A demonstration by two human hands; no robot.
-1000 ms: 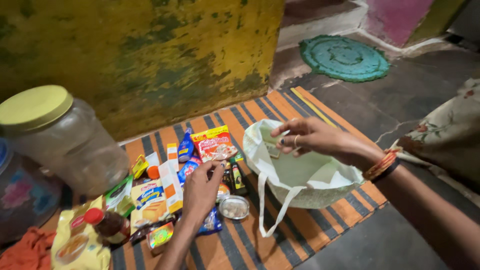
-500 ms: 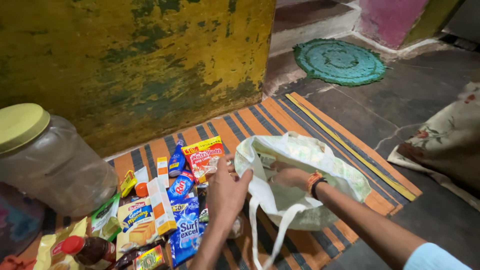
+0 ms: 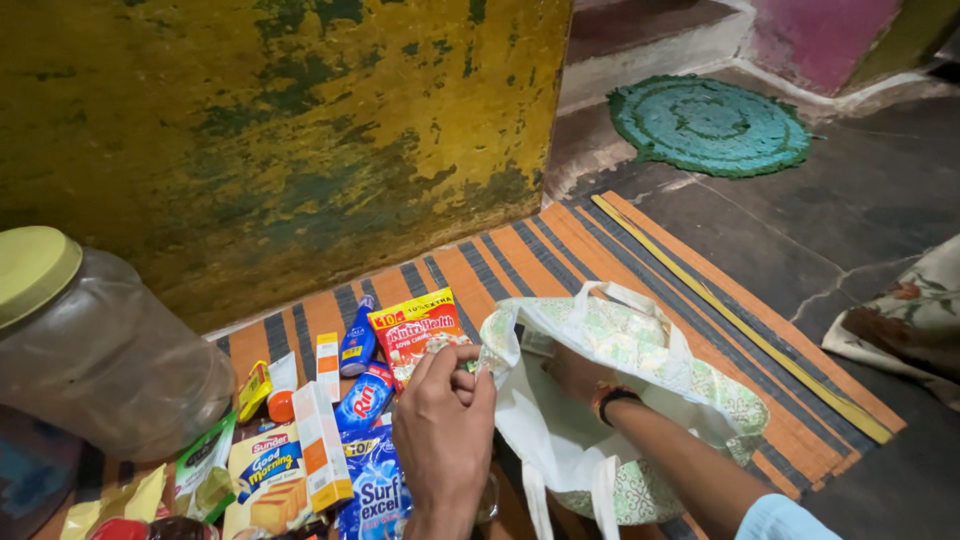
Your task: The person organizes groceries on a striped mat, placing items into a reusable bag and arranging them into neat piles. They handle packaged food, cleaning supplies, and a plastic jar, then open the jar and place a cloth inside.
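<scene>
Scanning from the left, I see a clear plastic jar (image 3: 100,365) with a yellow lid lying on its side by the worn yellow wall, then a spread of groceries on the striped mat (image 3: 640,250): a biscuit pack (image 3: 268,475), a blue detergent pouch (image 3: 375,490) and a red noodle packet (image 3: 415,328). My left hand (image 3: 445,425) is pinched on the rim of the cloth bag (image 3: 640,350), holding its mouth open just beside the noodle packet. My right hand (image 3: 575,375) is sunk inside the bag past the wrist; I cannot tell whether it is clenched or loose. I judge this as the bagging step, mid-way, with most packets yet outside. The next move calls for keeping the mouth wide and the right hand coming out cleanly
</scene>
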